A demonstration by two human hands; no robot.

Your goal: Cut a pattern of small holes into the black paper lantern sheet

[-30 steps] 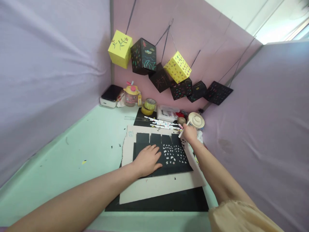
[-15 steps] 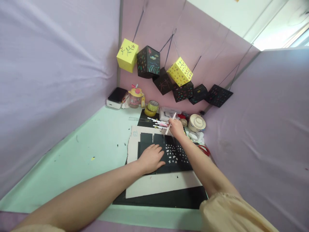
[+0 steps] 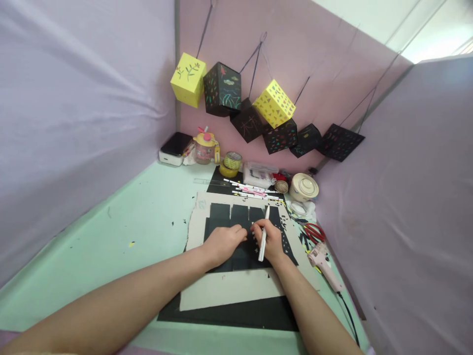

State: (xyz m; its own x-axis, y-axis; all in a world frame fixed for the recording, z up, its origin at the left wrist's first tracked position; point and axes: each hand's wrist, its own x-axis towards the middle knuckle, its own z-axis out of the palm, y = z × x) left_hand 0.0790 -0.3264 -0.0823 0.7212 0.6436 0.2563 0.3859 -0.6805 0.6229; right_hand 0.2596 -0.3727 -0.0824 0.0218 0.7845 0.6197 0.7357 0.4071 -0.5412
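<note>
My right hand (image 3: 272, 240) is closed around a white marker pen (image 3: 262, 246), which stands tilted over the black paper. Just left of it rests my left hand (image 3: 224, 245), its fingers curled in and a small gap away from the right fingers. Whether anything is between the left fingers is hidden. Beneath both hands lies a black paper sheet (image 3: 220, 217) with slit flaps along its far edge. Small cut-out shapes show white on its right part, partly covered by my right hand. Under the sheet is a pale cardboard (image 3: 207, 291).
Several white markers (image 3: 254, 190) lie beyond the sheet. Tape rolls (image 3: 229, 170), a clear plastic box (image 3: 258, 175) and a lidded round container (image 3: 304, 187) stand behind. Red-handled scissors (image 3: 314, 232) and a pink glue gun (image 3: 325, 266) lie at right. Decorated paper cubes (image 3: 274, 103) hang above.
My right hand has come back toward me from the row of markers, bringing the pen beside my left hand. My left hand's fingers, spread flat before, are now curled.
</note>
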